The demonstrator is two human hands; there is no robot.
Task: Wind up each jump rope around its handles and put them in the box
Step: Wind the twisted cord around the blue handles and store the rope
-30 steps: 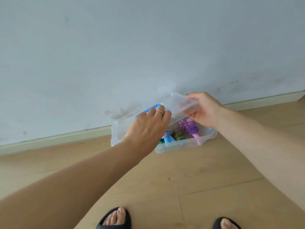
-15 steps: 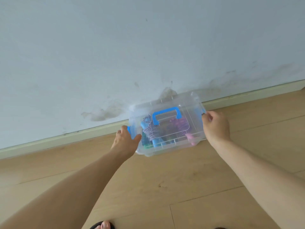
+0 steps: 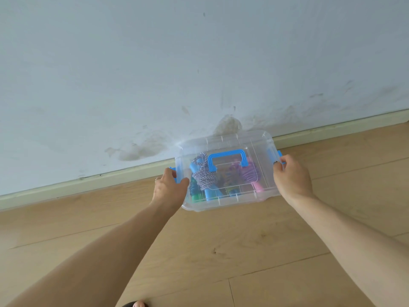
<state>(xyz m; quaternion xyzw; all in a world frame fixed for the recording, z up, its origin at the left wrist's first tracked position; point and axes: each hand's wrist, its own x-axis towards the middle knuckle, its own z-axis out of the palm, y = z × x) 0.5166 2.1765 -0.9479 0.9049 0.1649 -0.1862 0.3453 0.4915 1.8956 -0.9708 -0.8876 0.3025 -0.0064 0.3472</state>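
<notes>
Lid (image 3: 228, 165) now shut, both hands clamp box (image 3: 223, 202) ends

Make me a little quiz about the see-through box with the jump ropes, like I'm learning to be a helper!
1. True or false: the lid of the clear box is on, with the wound jump ropes inside.
2. What colour is the carry handle on top of the lid? A) red B) blue C) yellow
3. Where is each hand?

Key
1. True.
2. B, blue.
3. The left hand is at the box's left end, by the left blue side clip; the right hand is at the right end, fingers curled on the right blue side clip. The box sits on the wooden floor by the wall.
</notes>
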